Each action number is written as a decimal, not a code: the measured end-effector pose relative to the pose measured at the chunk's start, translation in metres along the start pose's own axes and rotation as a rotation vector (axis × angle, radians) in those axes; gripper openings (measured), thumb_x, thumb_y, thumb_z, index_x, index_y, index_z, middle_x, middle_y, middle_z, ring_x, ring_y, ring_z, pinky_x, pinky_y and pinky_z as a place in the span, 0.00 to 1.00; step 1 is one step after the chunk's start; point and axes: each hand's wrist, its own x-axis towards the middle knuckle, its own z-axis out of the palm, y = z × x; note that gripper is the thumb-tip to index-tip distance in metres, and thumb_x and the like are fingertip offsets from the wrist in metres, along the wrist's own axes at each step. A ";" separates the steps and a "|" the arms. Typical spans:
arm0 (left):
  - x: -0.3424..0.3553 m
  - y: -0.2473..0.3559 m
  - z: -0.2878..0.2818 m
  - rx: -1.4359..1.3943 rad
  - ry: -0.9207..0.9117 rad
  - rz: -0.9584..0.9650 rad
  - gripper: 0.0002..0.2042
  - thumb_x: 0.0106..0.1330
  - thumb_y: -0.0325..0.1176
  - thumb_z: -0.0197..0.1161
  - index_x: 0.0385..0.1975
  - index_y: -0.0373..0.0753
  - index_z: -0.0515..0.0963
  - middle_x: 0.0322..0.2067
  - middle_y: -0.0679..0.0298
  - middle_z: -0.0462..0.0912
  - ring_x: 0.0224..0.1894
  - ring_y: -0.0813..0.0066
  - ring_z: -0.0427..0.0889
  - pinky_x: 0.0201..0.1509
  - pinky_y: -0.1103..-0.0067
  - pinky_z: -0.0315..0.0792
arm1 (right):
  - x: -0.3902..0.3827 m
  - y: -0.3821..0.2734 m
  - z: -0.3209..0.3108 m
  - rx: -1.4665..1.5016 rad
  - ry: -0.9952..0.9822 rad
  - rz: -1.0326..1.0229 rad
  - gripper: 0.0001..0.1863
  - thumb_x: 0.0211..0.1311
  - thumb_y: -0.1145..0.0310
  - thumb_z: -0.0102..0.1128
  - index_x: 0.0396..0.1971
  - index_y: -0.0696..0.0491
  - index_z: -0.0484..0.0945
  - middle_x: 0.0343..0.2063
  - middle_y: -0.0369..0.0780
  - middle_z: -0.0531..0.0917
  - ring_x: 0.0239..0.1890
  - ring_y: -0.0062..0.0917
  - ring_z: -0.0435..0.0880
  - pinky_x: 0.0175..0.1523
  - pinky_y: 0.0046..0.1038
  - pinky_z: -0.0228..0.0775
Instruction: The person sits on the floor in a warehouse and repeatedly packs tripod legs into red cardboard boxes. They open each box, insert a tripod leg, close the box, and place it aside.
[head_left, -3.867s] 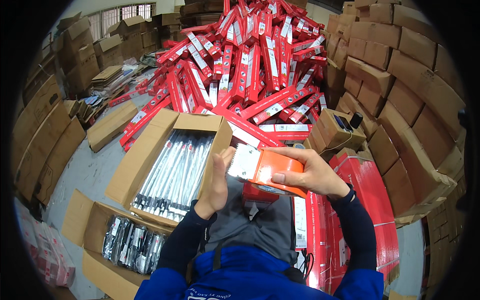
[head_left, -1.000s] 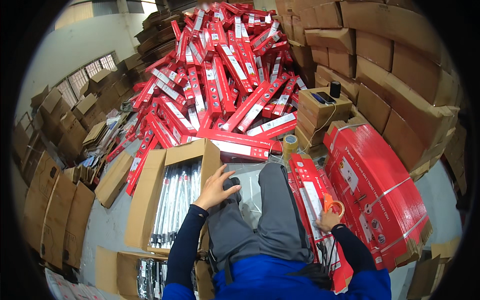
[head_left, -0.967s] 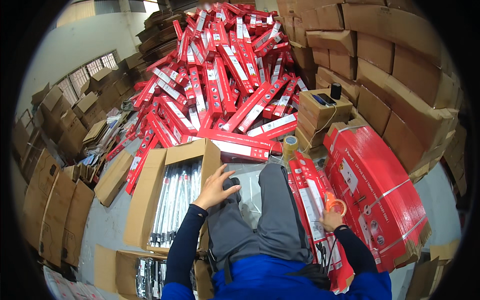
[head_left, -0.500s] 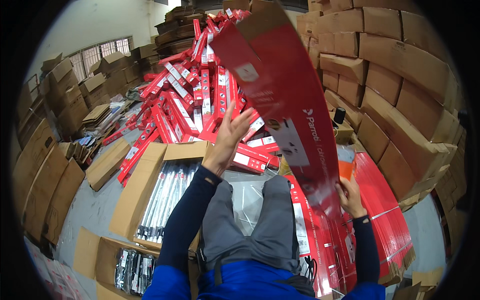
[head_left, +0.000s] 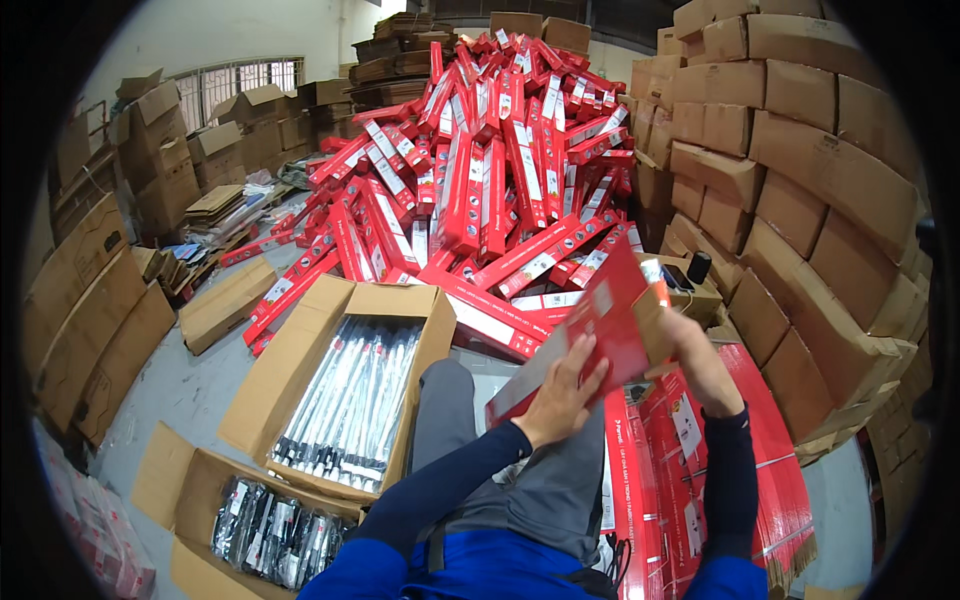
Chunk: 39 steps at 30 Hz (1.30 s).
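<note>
A red printed carton [head_left: 625, 345] is tilted above my lap, with a brown cardboard flap at its right end. My left hand [head_left: 565, 395] lies across its near side, fingers spread over the surface and steadying it. At the flap end is my right hand [head_left: 705, 365], wrist bent and fingers curled, partly hidden. A small orange-and-white packet [head_left: 656, 280] sticks out beyond those fingers. Under my right forearm lies a stack of flat red cartons [head_left: 755, 440], bound with straps.
Left of my legs stand an open box [head_left: 250, 425] of long wrapped tubes and another [head_left: 190, 500] of black wrapped parts. Ahead rises a heap of red cartons [head_left: 480, 190]. Brown boxes [head_left: 800, 200] wall the right; a black cylinder [head_left: 699, 267] stands on a nearby box.
The red carton has come down from upright to a low tilt above my lap. My left hand has moved right and down onto it. My right hand has risen to its flap end.
</note>
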 end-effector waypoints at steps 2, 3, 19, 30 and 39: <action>-0.003 0.001 -0.004 -0.104 -0.136 0.008 0.43 0.64 0.50 0.68 0.76 0.44 0.55 0.76 0.41 0.48 0.79 0.40 0.45 0.78 0.47 0.44 | -0.004 -0.017 -0.002 -0.171 -0.100 -0.068 0.20 0.76 0.58 0.52 0.52 0.61 0.79 0.46 0.37 0.84 0.48 0.17 0.79 0.55 0.25 0.72; 0.004 0.000 -0.010 -0.080 -0.081 0.085 0.43 0.65 0.52 0.67 0.76 0.44 0.56 0.76 0.41 0.49 0.79 0.40 0.46 0.78 0.47 0.44 | -0.005 -0.025 -0.004 -0.222 -0.111 -0.058 0.19 0.75 0.60 0.52 0.51 0.61 0.79 0.46 0.36 0.84 0.49 0.17 0.79 0.55 0.25 0.72; 0.108 -0.009 -0.128 0.291 0.147 0.358 0.22 0.65 0.48 0.69 0.14 0.46 0.68 0.15 0.68 0.67 0.19 0.70 0.70 0.25 0.73 0.61 | 0.035 -0.042 0.060 -1.036 0.228 -0.531 0.11 0.68 0.59 0.61 0.37 0.52 0.82 0.33 0.48 0.78 0.32 0.47 0.81 0.37 0.47 0.71; 0.020 -0.065 -0.062 -0.496 0.377 -0.035 0.60 0.51 0.85 0.52 0.69 0.34 0.59 0.71 0.45 0.59 0.73 0.53 0.62 0.74 0.61 0.58 | -0.001 0.058 0.095 -0.289 0.109 -0.372 0.32 0.72 0.43 0.57 0.64 0.52 0.75 0.52 0.50 0.77 0.58 0.43 0.75 0.66 0.39 0.65; -0.065 -0.036 -0.075 -0.404 0.135 -0.004 0.50 0.51 0.78 0.64 0.66 0.43 0.71 0.68 0.36 0.60 0.70 0.35 0.65 0.72 0.53 0.63 | -0.027 0.066 0.126 -0.345 0.255 -0.113 0.25 0.63 0.52 0.70 0.50 0.55 0.81 0.46 0.52 0.75 0.52 0.46 0.78 0.57 0.39 0.72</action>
